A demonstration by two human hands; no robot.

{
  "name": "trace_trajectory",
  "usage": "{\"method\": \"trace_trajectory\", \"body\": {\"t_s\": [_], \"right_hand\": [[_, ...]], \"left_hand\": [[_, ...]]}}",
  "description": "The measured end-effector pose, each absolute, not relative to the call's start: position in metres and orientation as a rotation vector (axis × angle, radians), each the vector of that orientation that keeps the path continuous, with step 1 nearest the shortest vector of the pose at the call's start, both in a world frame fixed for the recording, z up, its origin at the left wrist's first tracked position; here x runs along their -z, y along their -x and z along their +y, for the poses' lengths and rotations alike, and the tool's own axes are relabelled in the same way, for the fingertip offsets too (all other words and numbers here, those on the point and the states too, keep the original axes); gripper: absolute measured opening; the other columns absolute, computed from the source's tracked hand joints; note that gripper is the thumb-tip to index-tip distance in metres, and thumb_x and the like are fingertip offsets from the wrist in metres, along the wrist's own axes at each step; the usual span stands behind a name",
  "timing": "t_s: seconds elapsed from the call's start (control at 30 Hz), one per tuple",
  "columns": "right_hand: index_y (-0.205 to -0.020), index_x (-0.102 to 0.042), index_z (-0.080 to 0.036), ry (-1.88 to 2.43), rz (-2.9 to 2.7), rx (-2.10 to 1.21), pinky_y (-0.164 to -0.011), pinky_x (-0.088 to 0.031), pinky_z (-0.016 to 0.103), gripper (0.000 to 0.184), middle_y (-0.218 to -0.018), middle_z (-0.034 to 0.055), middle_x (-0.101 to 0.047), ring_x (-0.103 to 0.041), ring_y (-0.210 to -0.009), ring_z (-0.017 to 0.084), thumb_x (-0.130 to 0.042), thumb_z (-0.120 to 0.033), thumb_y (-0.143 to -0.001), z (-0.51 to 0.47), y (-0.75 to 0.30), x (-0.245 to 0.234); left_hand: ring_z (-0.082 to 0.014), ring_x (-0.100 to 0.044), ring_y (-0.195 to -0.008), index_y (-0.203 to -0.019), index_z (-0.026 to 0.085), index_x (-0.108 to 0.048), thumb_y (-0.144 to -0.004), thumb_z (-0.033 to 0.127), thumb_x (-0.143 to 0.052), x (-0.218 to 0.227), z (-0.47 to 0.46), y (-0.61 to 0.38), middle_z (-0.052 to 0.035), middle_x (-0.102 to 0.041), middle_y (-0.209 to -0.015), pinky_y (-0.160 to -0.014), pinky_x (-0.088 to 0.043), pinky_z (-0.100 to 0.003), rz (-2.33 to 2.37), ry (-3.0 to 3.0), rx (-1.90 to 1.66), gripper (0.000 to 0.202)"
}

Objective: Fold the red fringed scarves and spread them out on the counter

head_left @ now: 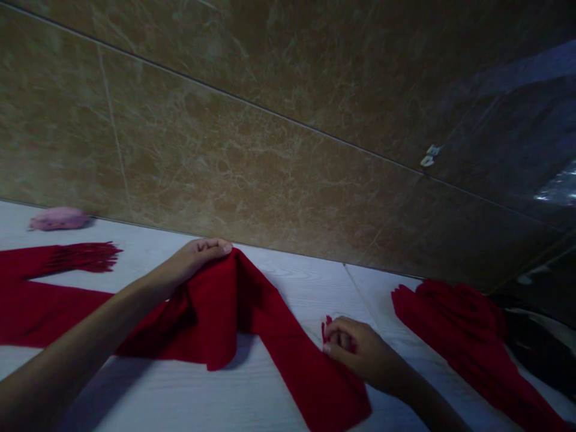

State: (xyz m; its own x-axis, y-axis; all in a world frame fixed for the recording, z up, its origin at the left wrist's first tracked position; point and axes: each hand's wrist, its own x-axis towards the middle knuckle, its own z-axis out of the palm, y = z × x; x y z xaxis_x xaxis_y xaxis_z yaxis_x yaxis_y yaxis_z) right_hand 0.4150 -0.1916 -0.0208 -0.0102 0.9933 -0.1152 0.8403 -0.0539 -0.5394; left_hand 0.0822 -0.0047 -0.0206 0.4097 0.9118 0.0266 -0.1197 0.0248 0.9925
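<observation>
A long red scarf [270,324] lies across the white table [306,282], folded into a peak near the middle. My left hand [198,258] grips the top of that fold, fingers closed over the cloth. My right hand [355,351] rests lower right on the scarf's other leg, fingers curled and pinching its edge. The scarf's fringed end [85,257] lies at the far left.
A second red cloth [454,318] is heaped at the right. A small pink object [58,219] sits at the back left against the brown marbled wall [279,132]. Dark items [540,342] lie at the right edge.
</observation>
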Motion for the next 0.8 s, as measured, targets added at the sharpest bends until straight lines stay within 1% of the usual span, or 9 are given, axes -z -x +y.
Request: {"method": "trace_trajectory", "body": {"t_s": [0.07, 0.13, 0.2, 0.27, 0.37, 0.43, 0.53, 0.67, 0.8], "right_hand": [[-0.083, -0.064, -0.022, 2.048, -1.945, -0.766, -0.065, -0.039, 0.027, 0.018, -0.077, -0.0013, -0.063, -0.055, -0.072, 0.016, -0.07, -0.039, -0.078, -0.194, -0.412, 0.026], [-0.079, -0.061, -0.022, 2.079, -1.983, -0.83, -0.062, -0.036, 0.026, 0.02, -0.073, -0.0032, -0.061, -0.053, -0.069, 0.014, -0.074, -0.036, -0.073, -0.198, -0.411, 0.032], [-0.076, -0.058, -0.021, 2.045, -1.988, -0.886, -0.06, -0.033, 0.025, 0.018, -0.071, -0.0044, -0.057, -0.05, -0.068, 0.013, -0.073, -0.031, -0.072, -0.2, -0.411, 0.036], [-0.076, -0.058, -0.021, 2.0, -1.934, -0.943, -0.059, -0.032, 0.025, 0.013, -0.069, -0.005, -0.054, -0.048, -0.066, 0.013, -0.07, -0.026, -0.073, -0.2, -0.409, 0.037], [-0.078, -0.059, -0.021, 1.962, -1.836, -1.033, -0.058, -0.032, 0.024, 0.009, -0.066, -0.0056, -0.051, -0.046, -0.064, 0.012, -0.067, -0.025, -0.074, -0.198, -0.402, 0.036], [-0.078, -0.06, -0.021, 1.937, -1.809, -1.078, -0.058, -0.032, 0.025, 0.01, -0.065, -0.0052, -0.05, -0.045, -0.063, 0.012, -0.065, -0.029, -0.077, -0.196, -0.399, 0.035], [-0.077, -0.061, -0.021, 1.93, -1.806, -1.081, -0.058, -0.033, 0.026, 0.02, -0.066, -0.0033, -0.052, -0.046, -0.064, 0.014, -0.057, -0.039, -0.085, -0.194, -0.397, 0.035], [-0.075, -0.061, -0.021, 1.924, -1.819, -1.112, -0.061, -0.037, 0.028, 0.027, -0.067, -0.0017, -0.056, -0.05, -0.067, 0.016, -0.053, -0.046, -0.083, -0.191, -0.402, 0.039], [-0.072, -0.065, -0.023, 1.889, -1.83, -1.119, -0.067, -0.045, 0.033, 0.037, -0.071, 0.0017, -0.064, -0.058, -0.071, 0.021, -0.056, -0.057, -0.079, -0.187, -0.409, 0.045]], "left_hand": [[-0.0155, -0.061, -0.059, -0.085, 0.018, -0.068, -0.073, 0.051, -0.077, 0.028, 0.009, -0.072, -0.0001, -0.07, -0.071, -0.056, -0.046, -0.021, 0.971, -1.407, -0.851, 0.037], [-0.0188, -0.06, -0.058, -0.078, 0.018, -0.07, -0.069, 0.048, -0.076, 0.037, 0.025, -0.058, -0.0029, -0.068, -0.066, -0.054, -0.042, -0.024, 1.235, -1.649, -0.744, 0.032], [-0.0213, -0.059, -0.058, -0.073, 0.019, -0.071, -0.067, 0.04, -0.074, 0.044, 0.038, -0.046, -0.0056, -0.067, -0.065, -0.054, -0.039, -0.026, 1.476, -1.934, -0.663, 0.022], [-0.0229, -0.06, -0.066, -0.081, 0.02, -0.073, -0.072, 0.036, -0.069, 0.044, 0.039, -0.047, -0.0077, -0.07, -0.077, -0.06, -0.04, -0.029, 1.543, -2.197, -0.756, 0.018], [-0.0236, -0.063, -0.083, -0.095, 0.022, -0.072, -0.087, 0.036, -0.055, 0.035, 0.012, -0.078, -0.0085, -0.071, -0.094, -0.077, -0.044, -0.031, 1.246, -2.502, -1.03, 0.024], [-0.022, -0.062, -0.085, -0.096, 0.022, -0.071, -0.093, 0.033, -0.049, 0.031, -0.017, -0.11, -0.007, -0.07, -0.093, -0.078, -0.044, -0.031, 0.974, -2.633, -0.934, 0.024], [-0.0216, -0.063, -0.087, -0.097, 0.021, -0.07, -0.093, 0.034, -0.056, 0.04, -0.055, -0.148, -0.0068, -0.069, -0.095, -0.078, -0.045, -0.031, 0.695, -2.748, -0.625, 0.02], [-0.0279, -0.063, -0.102, -0.108, 0.02, -0.069, -0.086, 0.039, -0.07, 0.062, -0.063, -0.16, -0.0084, -0.069, -0.108, -0.091, -0.045, -0.04, 0.721, -2.766, -0.533, 0.029], [-0.0242, -0.065, -0.1, -0.104, 0.021, -0.071, -0.094, 0.028, -0.061, 0.06, -0.048, -0.146, -0.0069, -0.072, -0.105, -0.091, -0.046, -0.037, 0.71, -2.728, -0.502, 0.016]]}}
